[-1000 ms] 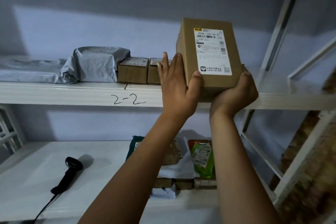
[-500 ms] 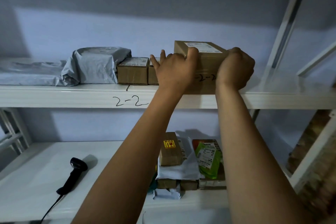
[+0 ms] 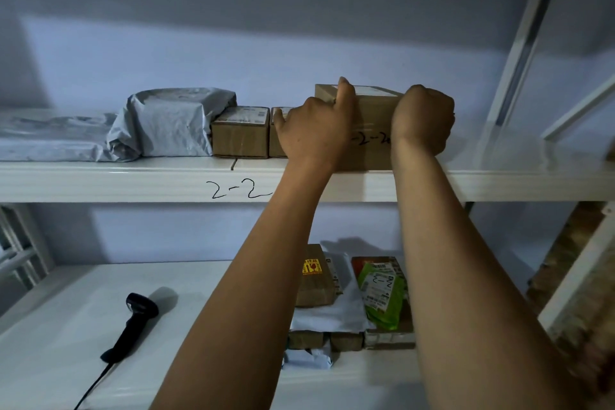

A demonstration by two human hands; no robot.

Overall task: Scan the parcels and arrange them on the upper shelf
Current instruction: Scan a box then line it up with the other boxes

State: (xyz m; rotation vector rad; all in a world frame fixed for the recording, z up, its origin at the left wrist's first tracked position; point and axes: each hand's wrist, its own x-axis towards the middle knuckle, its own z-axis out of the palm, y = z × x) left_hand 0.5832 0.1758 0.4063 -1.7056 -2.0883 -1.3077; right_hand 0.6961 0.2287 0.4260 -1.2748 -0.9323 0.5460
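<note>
The person is setting a cardboard box [image 3: 369, 130] down on the upper shelf [image 3: 133, 181], at the right end of the row that is forming there. The box is sitting flat near the shelf's front edge, white label facing up, with "2-2" handwritten on the side toward the camera. The left hand [image 3: 312, 133] is gripping its left end, fingers curling over the top edge. The right hand [image 3: 422, 120] is wrapping round its right end, fingertips going out of sight behind it. To the left, two small boxes [image 3: 240, 133] are standing side by side, and a grey bag [image 3: 176, 123] is lying beyond them. The left hand is hiding whether the held box is touching the nearer small one.

This is looking like the placing step for this parcel, and it is close to done. The next move is probably calling for a small push to line the box up with the row, then both hands letting go without dragging it. More work is waiting below: a pile of parcels [image 3: 349, 303] is sitting on the lower shelf [image 3: 66, 326], and the scanner [image 3: 133, 319] is lying well to its left, so picking up both will likely be needed.
</note>
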